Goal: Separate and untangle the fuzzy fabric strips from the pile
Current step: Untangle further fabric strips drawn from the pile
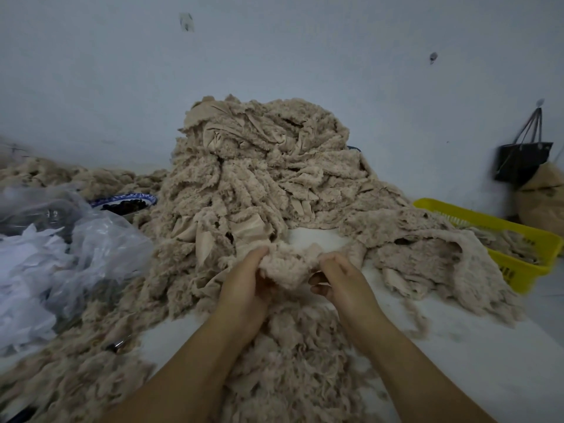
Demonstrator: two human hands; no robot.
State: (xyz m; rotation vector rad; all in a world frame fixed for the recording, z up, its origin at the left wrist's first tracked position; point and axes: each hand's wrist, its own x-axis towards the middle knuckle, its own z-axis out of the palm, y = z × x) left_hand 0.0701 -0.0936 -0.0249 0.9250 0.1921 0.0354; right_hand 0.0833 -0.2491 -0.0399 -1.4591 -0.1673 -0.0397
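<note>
Gripping one fuzzy strip (288, 267), left hand (244, 285), right hand (341, 282), fingers curled

Dim indoor light, cool blue-grey cast over the wall (274, 62). I can't place a source: the light is soft and even, with no hard-edged shadows. Brightest patch is the bare white worktop (314, 236) just beyond the hands. Left hand (244, 282) and right hand (338, 282), gripping the fuzzy strip (290, 268), read dark and soft-edged. Pile (259, 166) keeps fair texture mid-frame, its deep folds in shadow. Faint sheen on the plastic bag (100, 239) at the worktop's left edge. Wide-angle stretch at the right: yellow basket (518, 230) skewed, black bag (522, 163) smeared.
</note>
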